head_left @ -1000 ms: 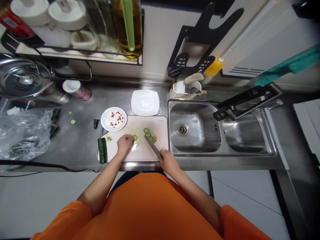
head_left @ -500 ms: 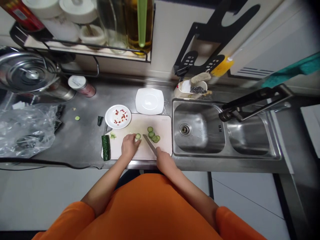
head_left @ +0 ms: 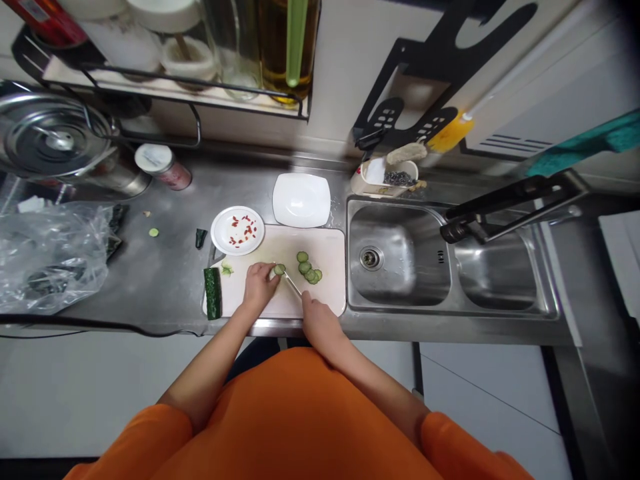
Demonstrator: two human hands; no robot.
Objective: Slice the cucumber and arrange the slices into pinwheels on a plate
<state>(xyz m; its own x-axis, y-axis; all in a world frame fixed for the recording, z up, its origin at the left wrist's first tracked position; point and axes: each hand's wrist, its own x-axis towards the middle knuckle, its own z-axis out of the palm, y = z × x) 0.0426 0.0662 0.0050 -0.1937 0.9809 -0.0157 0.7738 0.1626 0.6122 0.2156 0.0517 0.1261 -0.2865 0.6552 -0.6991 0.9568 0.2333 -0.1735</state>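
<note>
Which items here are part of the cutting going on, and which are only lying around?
In use: left hand, cucumber piece, right hand, knife, cutting board, cut slices.
Lying about: plastic bag, pot lid, sink.

Single head-worn view, looking steeply down and forward from above the person's orange-clad torso. It takes in the white rectangular cutting board (head_left: 280, 280), steel double sink (head_left: 500, 308) and wall shelf (head_left: 165, 87) at arm's length.
</note>
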